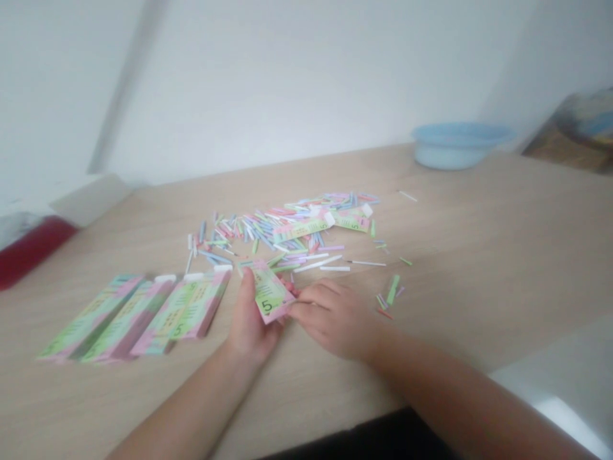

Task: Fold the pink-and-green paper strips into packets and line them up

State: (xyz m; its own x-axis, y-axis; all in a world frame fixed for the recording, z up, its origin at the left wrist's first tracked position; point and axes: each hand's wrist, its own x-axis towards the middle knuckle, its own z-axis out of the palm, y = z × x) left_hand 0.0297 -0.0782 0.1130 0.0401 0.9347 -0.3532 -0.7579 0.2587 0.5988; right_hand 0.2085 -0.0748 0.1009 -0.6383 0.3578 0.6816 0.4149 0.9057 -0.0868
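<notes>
Seen through the head camera, looking forward and down across a pale wood tabletop (483, 268): held at a slant between the left hand (251, 316) and the right hand (332, 317), a green-and-pink paper packet (272, 295) printed with a large 5, near the middle of the table. Left thumb (246, 287) pressed upright along one long edge, the rest of that hand closed behind the packet in a firm pinch. Right fingers (313, 297) curled over the opposite edge near the lower corner, gripping as well, with no sign of an open palm. Work in hand at that moment: this one packet, gripped by both hands. Just beyond the left hand, a row of similar packets (129, 316) lying side by side, white tabs at their far ends. Farther off, a scattered heap of thin coloured paper strips (282, 233), with two more packets (301, 230) lying on it. Toward the far right corner, a pale blue plastic basin (457, 145).
</notes>
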